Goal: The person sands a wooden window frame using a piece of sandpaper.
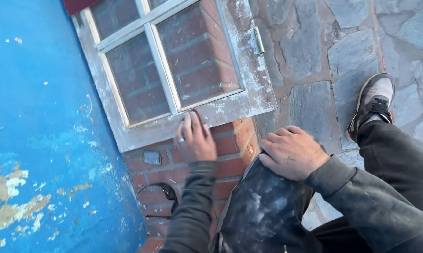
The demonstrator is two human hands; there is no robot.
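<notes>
Head view: your left hand (195, 139) lies on the lower rail of an old white window frame (249, 79), which stretches up and away from your fingertips, its paint worn and chalky. Four glass panes (199, 58) sit beyond your fingers, and a small metal hinge (259, 40) shows on the frame's far side, well off toward your right. The frame rests on a low stack of red bricks (230, 145), directly under your left palm and wrist. To the outside of your left hand runs a blue painted wall (43, 131), flaking in patches. Below your left wrist a small grey scrap (152, 157) and a dark curved piece (167, 191) lie on the bricks. Past your right hand (291, 152) spreads a grey stone-slab floor (314, 56), with your dark shoe (373, 103) planted on it beyond your right arm. Your left hand is spread flat, fingers together, pressing the frame's rail and gripping nothing; a ring shows on one finger. Your right hand is loosely curled, resting on your dusty dark knee (263, 206), holding nothing.
</notes>
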